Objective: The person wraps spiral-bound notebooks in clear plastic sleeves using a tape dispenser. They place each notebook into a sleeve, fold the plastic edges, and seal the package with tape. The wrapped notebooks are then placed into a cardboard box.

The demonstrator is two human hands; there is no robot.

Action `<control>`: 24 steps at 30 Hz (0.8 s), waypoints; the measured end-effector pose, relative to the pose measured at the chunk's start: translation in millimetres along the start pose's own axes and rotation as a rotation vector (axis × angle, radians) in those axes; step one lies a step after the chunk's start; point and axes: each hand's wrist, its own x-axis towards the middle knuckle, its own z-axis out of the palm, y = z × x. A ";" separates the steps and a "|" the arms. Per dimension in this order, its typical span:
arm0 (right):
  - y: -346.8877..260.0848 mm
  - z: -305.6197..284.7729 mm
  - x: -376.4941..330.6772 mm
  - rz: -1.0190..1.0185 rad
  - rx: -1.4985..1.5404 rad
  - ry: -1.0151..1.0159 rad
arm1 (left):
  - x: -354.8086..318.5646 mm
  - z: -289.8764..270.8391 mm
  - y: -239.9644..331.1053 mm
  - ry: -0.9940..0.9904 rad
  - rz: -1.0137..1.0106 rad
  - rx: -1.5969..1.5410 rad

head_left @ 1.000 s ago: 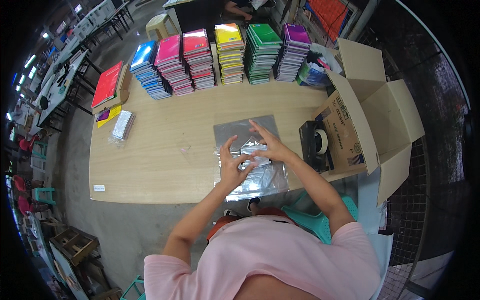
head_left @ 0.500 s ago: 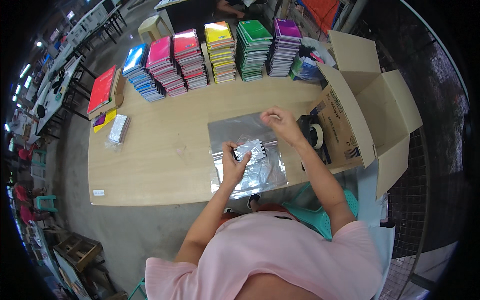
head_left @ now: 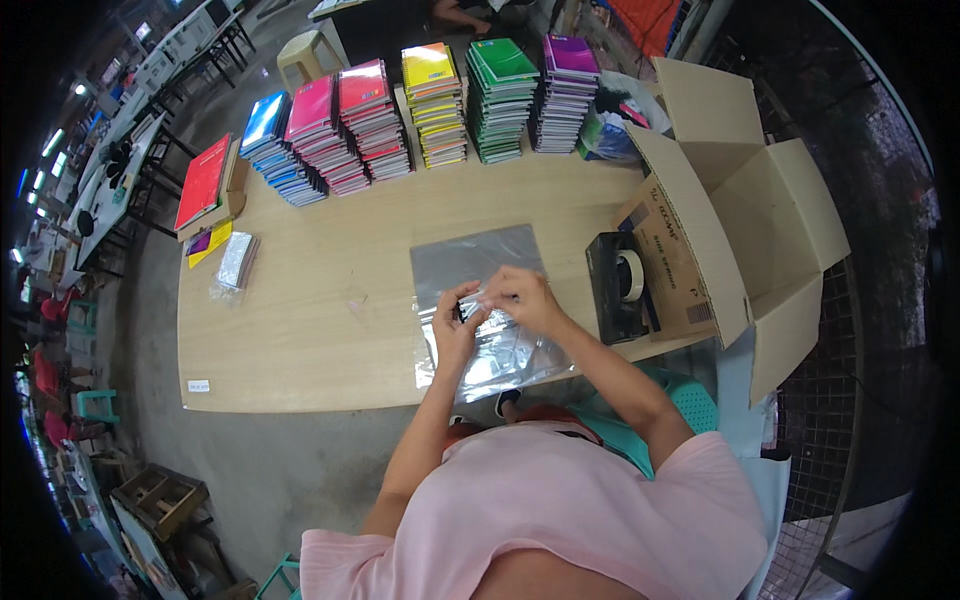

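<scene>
- L hand (head_left: 453,337): grips sm. white item (head_left: 473,299), mostly hidden; R hand (head_left: 527,300) fingers at same.
- Clear plastic bags (head_left: 478,255): flat on table (head_left: 320,350), under hands.
- Notebook stacks (head_left: 434,110), 6 no., far side, L to R: blue, pink, red, yellow, green, purple.
- Blk tape dispenser (head_left: 604,290): R side, beside open cardbd ctn (head_left: 680,260).
- Wrapped pkt (head_left: 236,262): L side, nr yellow card (head_left: 222,235).

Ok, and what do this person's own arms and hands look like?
The left hand and right hand are ungloved, and both forearms are bare. The short, loose sleeves are pale pink, matching the shirt. No watch or bracelet shows on either wrist; rings would be too small to tell.
</scene>
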 end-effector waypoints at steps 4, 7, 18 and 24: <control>13.7 22.7 -35.7 -0.181 -0.056 0.205 | -6.6 -0.6 -4.4 0.030 0.044 0.122; 19.8 32.3 -52.7 -0.192 -0.173 0.283 | -5.2 -0.1 -3.6 0.008 0.141 0.150; 60.9 -102.9 -170.2 0.571 -0.522 0.985 | -6.8 7.1 -7.2 0.067 0.082 0.088; 74.9 -117.1 -170.7 0.861 0.126 0.761 | -5.2 6.6 -12.4 0.039 0.108 0.085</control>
